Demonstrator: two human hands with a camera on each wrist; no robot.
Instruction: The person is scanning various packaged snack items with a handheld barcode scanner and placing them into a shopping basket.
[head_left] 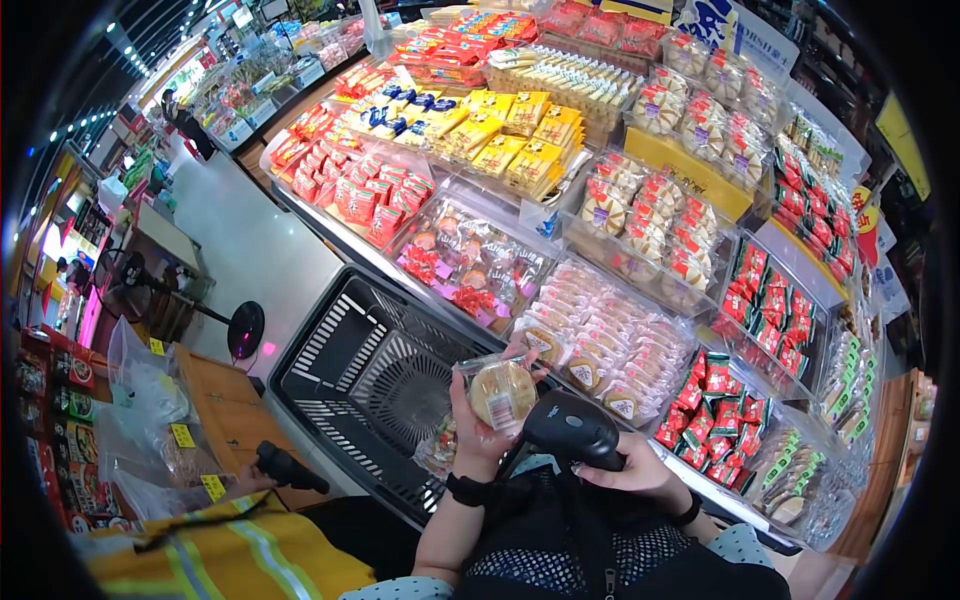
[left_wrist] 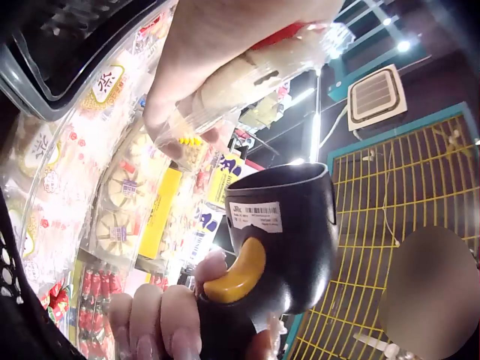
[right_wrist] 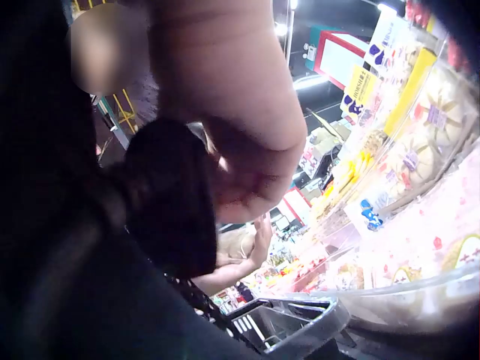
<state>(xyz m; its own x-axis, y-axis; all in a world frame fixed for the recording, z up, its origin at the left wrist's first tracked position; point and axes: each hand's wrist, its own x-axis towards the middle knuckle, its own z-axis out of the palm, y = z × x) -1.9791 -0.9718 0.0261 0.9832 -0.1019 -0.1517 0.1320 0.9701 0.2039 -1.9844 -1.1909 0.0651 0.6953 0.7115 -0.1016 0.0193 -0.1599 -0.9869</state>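
Note:
The left hand (head_left: 478, 430) holds a clear-wrapped round pastry (head_left: 503, 392) with a barcode label, fingers and thumb around its edges, over the near side of a black basket (head_left: 365, 350). In the left wrist view this hand (left_wrist: 217, 45) grips the wrapped pastry (left_wrist: 247, 79) at the top. Just to the right, the right hand (head_left: 640, 470) grips the handle of a black scanner (head_left: 570, 430), whose head points toward the pastry. The scanner's yellow trigger (left_wrist: 238, 274) lies under a finger of the right hand (left_wrist: 169, 322). A wrapped item (head_left: 437, 448) lies in the basket.
Bins of wrapped pastries (head_left: 610, 330), red packets (head_left: 710, 420) and yellow packets (head_left: 520, 145) fill the sloping display beyond the basket. At the lower left a person in a yellow vest (head_left: 230, 550) stands close, a hand by a black handle (head_left: 290, 468). A black fan (head_left: 245, 330) stands in the aisle.

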